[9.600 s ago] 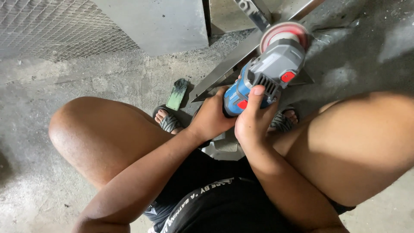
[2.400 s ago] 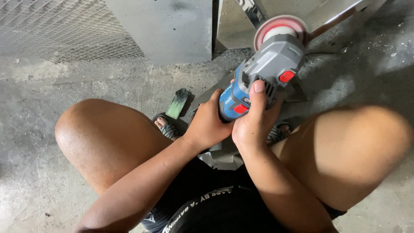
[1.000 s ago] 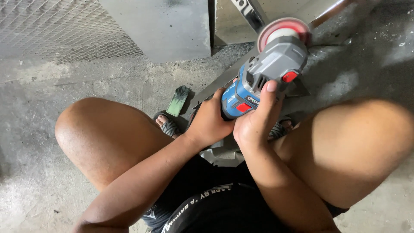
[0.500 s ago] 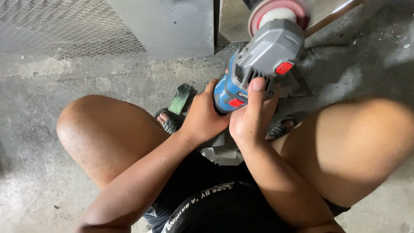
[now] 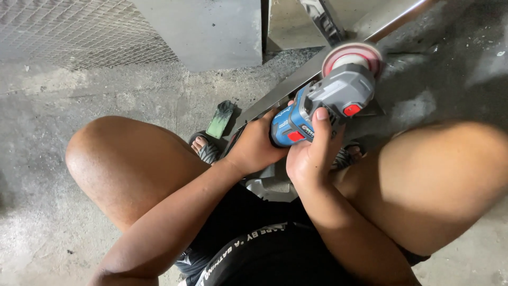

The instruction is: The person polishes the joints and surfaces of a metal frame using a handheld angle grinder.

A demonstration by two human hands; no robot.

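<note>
Angle grinder (image 5: 323, 108), blue-grey plastic, round disc: left hand (image 5: 256, 145), right hand (image 5: 312, 153) fingers wrapped around body.

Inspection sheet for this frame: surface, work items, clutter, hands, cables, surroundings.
Surface: rough grey concrete floor, dusty and stained.
Work items: blue and grey angle grinder with a reddish disc, held over a long metal bar that slants across the floor.
Clutter: a small green object lies on the floor beside the bar.
Hands: left hand wraps the grinder's rear body; right hand grips its blue body, thumb up on the grey housing.
Cables: nothing seen.
Surroundings: wire mesh panel at top left, grey metal panel beside it; the person squats, knees apart, in sandals.
</note>
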